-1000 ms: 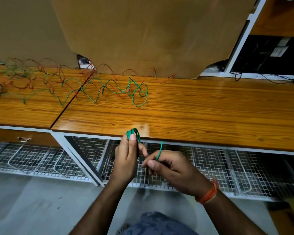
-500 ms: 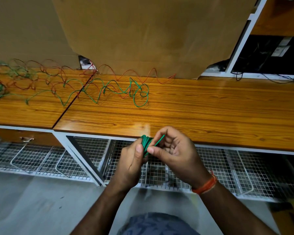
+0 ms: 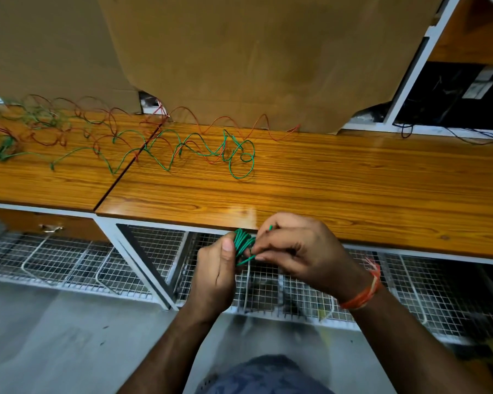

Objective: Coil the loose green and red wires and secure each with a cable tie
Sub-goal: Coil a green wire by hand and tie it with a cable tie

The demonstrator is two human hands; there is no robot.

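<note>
The left hand (image 3: pixel 215 275) grips a small green wire coil (image 3: pixel 242 242) between curled fingers and thumb, just below the wooden table's (image 3: pixel 353 189) front edge. At its 3 o'clock, touching the coil, the right hand (image 3: pixel 302 251) pinches the coil's loose green end. Toward 11 o'clock, well apart on the tabletop, lie loose green wires (image 3: pixel 182 149) tangled with red wires (image 3: pixel 225 123). A cardboard sheet (image 3: pixel 254 58) stands behind them.
</note>
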